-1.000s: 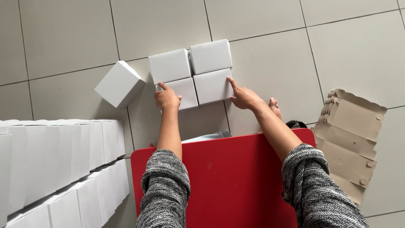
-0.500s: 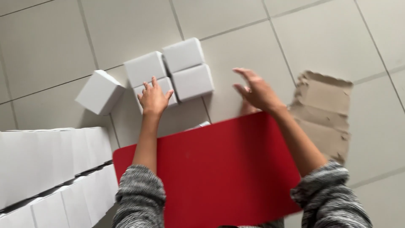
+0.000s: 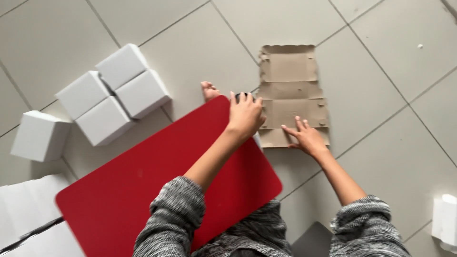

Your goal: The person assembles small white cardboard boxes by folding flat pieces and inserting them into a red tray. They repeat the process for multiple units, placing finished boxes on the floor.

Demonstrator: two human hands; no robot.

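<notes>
On the tiled floor, the flat brown cardboard blank (image 3: 291, 95) is lying just beside the red board (image 3: 166, 185). The right hand (image 3: 304, 138) is pressing down on its lower edge, fingers spread and flat. The left hand (image 3: 246, 114) is curling loosely over the blank's left edge, pinching nothing visible. White boxes (image 3: 114, 97) are sitting well apart.

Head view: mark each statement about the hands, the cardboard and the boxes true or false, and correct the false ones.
1. The right hand rests on the flat brown cardboard. True.
2. The left hand holds a white box. False: it is at the red board's far edge, beside the cardboard.
3. Three white boxes sit grouped together on the tiled floor. True.
4. The cardboard lies on the red board. False: it lies on the floor beside it.
</notes>
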